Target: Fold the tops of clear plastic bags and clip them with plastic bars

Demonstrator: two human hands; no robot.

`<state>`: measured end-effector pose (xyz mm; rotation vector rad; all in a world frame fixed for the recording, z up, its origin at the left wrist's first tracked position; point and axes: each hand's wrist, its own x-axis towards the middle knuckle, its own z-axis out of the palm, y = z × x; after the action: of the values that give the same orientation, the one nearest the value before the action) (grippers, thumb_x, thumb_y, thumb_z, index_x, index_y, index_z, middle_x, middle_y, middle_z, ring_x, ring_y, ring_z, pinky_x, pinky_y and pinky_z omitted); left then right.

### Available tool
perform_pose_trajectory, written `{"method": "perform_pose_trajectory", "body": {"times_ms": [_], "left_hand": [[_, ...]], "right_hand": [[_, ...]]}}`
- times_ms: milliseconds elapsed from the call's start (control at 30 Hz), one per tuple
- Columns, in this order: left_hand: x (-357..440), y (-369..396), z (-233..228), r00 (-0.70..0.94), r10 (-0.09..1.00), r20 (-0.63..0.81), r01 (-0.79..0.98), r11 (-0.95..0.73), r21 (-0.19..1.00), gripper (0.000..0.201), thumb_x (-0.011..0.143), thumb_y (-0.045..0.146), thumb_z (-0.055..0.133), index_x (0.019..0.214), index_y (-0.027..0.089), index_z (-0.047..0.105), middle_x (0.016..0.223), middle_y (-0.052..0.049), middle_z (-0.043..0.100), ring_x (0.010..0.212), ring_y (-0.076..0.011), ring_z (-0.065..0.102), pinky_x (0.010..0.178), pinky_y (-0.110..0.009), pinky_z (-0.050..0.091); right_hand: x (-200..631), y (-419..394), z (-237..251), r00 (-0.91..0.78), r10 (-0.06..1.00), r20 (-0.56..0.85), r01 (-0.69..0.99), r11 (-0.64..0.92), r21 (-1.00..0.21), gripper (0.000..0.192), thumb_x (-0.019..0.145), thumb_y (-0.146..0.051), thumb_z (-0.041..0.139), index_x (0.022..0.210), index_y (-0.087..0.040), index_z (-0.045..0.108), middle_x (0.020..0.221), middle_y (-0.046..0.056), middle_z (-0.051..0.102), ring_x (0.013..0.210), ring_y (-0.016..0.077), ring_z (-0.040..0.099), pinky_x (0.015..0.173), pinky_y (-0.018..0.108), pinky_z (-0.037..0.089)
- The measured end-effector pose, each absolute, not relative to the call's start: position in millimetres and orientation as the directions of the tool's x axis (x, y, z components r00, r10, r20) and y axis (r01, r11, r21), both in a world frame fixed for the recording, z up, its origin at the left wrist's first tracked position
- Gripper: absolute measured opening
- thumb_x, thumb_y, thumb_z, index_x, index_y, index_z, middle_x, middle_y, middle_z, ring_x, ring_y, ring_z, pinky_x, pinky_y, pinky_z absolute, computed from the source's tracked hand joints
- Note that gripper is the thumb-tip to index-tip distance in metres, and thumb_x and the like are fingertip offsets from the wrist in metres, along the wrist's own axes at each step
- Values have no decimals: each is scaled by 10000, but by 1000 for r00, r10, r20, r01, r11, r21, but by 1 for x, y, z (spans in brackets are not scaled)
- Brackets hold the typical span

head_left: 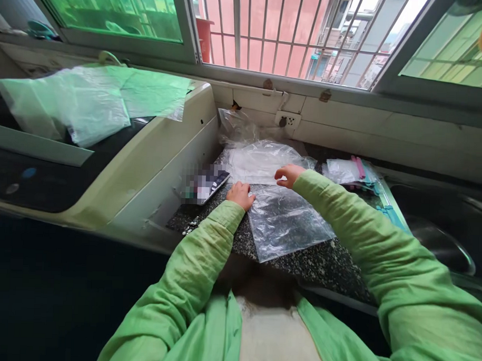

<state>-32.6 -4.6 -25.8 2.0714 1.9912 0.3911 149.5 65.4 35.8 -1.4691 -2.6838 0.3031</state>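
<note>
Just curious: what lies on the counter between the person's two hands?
In the head view, only the top edge of the clear plastic bag spans between left hand and right hand.

You can read no text, label, brand or number here. The only likely bearer, the small device (206,185) just beside your left hand (240,194), is blurred beyond reading.

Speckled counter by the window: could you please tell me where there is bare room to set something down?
Bare dark speckled stone counter shows along the near edge, right of the flat clear plastic bag under both hands. A smaller patch lies left of the left hand, below the phone. Toward the wall it is crowded with crumpled plastic bags.
</note>
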Motion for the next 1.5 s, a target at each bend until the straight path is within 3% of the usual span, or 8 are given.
{"method": "perform_pose_trajectory", "body": {"times_ms": [133, 267, 400, 600, 700, 800, 1167, 1500], "left_hand": [[-33, -5, -28, 45, 999, 28, 931, -52, 361, 313, 736, 374, 509, 973, 173, 552, 1026, -116, 520, 1019, -250, 466, 851, -342, 369], [-33, -4, -29, 47, 999, 24, 921, -53, 385, 319, 730, 393, 516, 964, 180, 555, 1019, -105, 526, 1011, -245, 472, 845, -344, 373], [-35, -2, -31, 44, 998, 40, 899, -57, 434, 316, 728, 396, 515, 947, 176, 573, 1007, -108, 532, 1008, -248, 476, 847, -349, 376], [-35, 10, -32, 57, 995, 86, 714, -101, 693, 241, 712, 378, 531, 757, 155, 611, 740, -42, 539, 744, -156, 515, 706, -269, 401], [-28, 18, -28, 153, 988, 37, 513, -111, 851, 243, 705, 356, 512, 619, 135, 566, 519, 27, 442, 518, -89, 408, 514, -218, 319], [-16, 22, -20, 226, 973, 36, 365, -119, 923, 241, 672, 326, 517, 533, 130, 507, 437, 62, 355, 454, -58, 314, 466, -208, 240], [-3, 19, -20, 354, 932, 75, 215, -159, 964, 268, 645, 366, 547, 543, 122, 507, 455, 58, 369, 468, -52, 302, 477, -210, 230], [-7, 16, -16, 309, 949, 68, 181, -129, 975, 287, 631, 386, 543, 533, 119, 501, 442, 59, 362, 451, -43, 288, 458, -204, 223]], "right_hand": [[158, 88, 20, -487, 863, -134, 863, 452, -224, 92, 516, -197, 696, 583, -230, 642, 649, 4, 652, 634, 155, 561, 594, 258, 398], [171, 94, 12, -517, 824, -233, 837, 431, -336, 84, 501, -252, 689, 510, -227, 609, 466, -45, 571, 461, 92, 496, 496, 220, 366], [177, 87, 15, -551, 797, -245, 801, 424, -421, 73, 515, -266, 648, 510, -215, 596, 436, -54, 537, 433, 79, 458, 480, 212, 356], [202, 61, 25, -544, 834, -92, 740, 425, -522, 121, 563, -321, 594, 572, -203, 619, 507, -22, 573, 504, 101, 479, 548, 237, 383], [220, 50, 27, -513, 857, -50, 721, 399, -566, 203, 564, -404, 605, 567, -202, 611, 515, -8, 581, 523, 116, 487, 555, 249, 389], [234, 42, 27, -475, 879, -48, 714, 352, -605, 283, 547, -478, 612, 564, -196, 603, 522, 6, 584, 537, 129, 499, 566, 265, 400], [220, 30, 25, -514, 851, -108, 670, 319, -671, 368, 572, -499, 596, 713, -163, 647, 637, 37, 634, 610, 146, 541, 616, 277, 424], [196, 22, 19, -583, 812, -30, 628, 427, -650, 302, 650, -452, 520, 607, -158, 574, 543, 16, 563, 540, 114, 479, 565, 249, 397]]}}
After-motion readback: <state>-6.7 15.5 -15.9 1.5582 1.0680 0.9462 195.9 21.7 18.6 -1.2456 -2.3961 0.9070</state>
